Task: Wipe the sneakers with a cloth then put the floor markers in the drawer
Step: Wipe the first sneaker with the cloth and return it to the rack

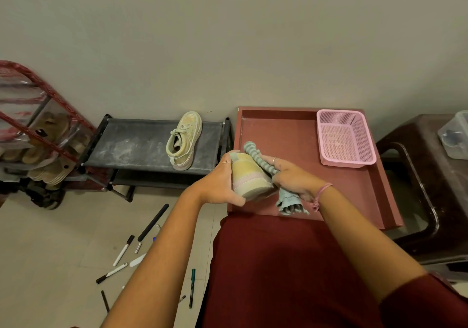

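Sneaker point(249, 178) sits heel-up in my left hand point(219, 183), gripped at the sole, over the red drawer point(291, 135); my right hand point(291, 178) clutches the striped cloth point(260, 160) against it. It looks light and soft-sided, so I'd hold the stiff sole. Markers point(124, 250) lie on the floor at 7 o'clock.

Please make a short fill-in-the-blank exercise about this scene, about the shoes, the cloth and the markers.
1. The left hand holds one sneaker, and the other sneaker lies on the black ____.
2. The right hand grips a striped ____.
3. The markers are scattered on the ____.
4. The basket in the red drawer is ____ in colour.

Missing words: rack; cloth; floor; pink
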